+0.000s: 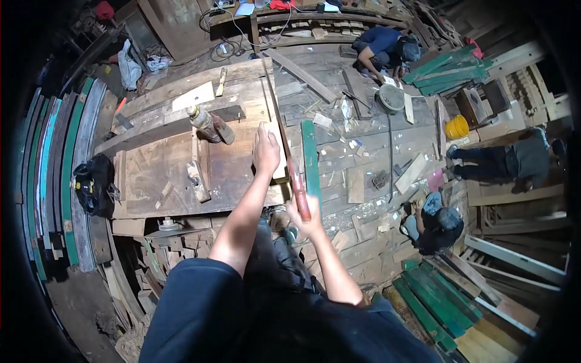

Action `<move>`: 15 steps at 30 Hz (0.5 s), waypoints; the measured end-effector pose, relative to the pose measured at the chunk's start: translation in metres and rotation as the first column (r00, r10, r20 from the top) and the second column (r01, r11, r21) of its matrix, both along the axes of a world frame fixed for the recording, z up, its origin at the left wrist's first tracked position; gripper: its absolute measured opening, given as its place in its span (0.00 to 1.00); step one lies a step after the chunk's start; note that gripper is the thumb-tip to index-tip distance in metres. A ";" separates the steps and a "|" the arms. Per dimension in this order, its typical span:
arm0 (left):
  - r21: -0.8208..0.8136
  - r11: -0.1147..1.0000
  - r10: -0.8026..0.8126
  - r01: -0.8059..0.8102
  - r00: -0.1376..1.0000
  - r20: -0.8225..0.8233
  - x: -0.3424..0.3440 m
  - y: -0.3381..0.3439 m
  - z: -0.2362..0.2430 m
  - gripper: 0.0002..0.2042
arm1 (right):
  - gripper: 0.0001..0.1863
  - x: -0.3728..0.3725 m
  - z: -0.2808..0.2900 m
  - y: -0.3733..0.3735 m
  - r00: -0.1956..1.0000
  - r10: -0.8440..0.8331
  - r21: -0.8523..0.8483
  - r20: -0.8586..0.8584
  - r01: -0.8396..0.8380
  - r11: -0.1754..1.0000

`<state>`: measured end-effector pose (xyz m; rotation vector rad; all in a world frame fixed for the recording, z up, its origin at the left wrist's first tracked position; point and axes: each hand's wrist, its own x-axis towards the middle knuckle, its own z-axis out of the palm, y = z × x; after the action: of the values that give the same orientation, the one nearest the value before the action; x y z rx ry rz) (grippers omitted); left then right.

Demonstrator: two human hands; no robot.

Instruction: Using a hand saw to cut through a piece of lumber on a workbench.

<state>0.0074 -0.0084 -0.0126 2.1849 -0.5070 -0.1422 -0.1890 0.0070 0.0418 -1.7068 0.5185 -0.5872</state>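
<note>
My left hand [266, 150] presses down with bent fingers on a pale wooden piece [279, 170] at the right edge of the workbench [139, 163]. Beside it, my right hand [305, 216] is closed around the reddish handle of a long, narrow tool [295, 175] that looks like a saw seen edge-on. Its thin dark length runs away from me along the bench edge; my right hand is slightly blurred. Left of my left hand, a clear bottle [204, 124] and a brownish bottle [224, 130] stand close together. A wooden hand plane [196, 181] lies nearer to me.
On the right, one person [387, 48] crouches far off, another [433, 224] squats nearer, and a third [514, 160] bends over. Green boards [310, 157] and offcuts litter the floor. A grey bucket [390, 98], yellow bucket [457, 127] and black bag [94, 184] stand around.
</note>
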 end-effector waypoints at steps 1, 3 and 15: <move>-0.002 1.000 0.013 -0.013 1.000 0.002 0.001 0.001 -0.001 0.22 | 0.14 0.007 -0.003 -0.007 0.995 0.003 0.035 0.097 -0.007 0.999; -0.021 0.999 0.027 -0.027 0.999 0.042 0.006 0.005 -0.015 0.23 | 0.13 -0.016 0.000 0.007 1.000 -0.012 0.045 -0.002 0.012 0.999; -0.047 0.999 -0.017 0.018 0.999 0.029 -0.007 -0.015 -0.001 0.24 | 0.13 -0.013 0.008 -0.009 0.999 -0.016 -0.086 0.042 0.020 0.996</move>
<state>0.0007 -0.0230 -0.0137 2.1398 -0.5404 -0.1070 -0.2017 -0.0016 0.0496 -1.7699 0.4857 -0.6647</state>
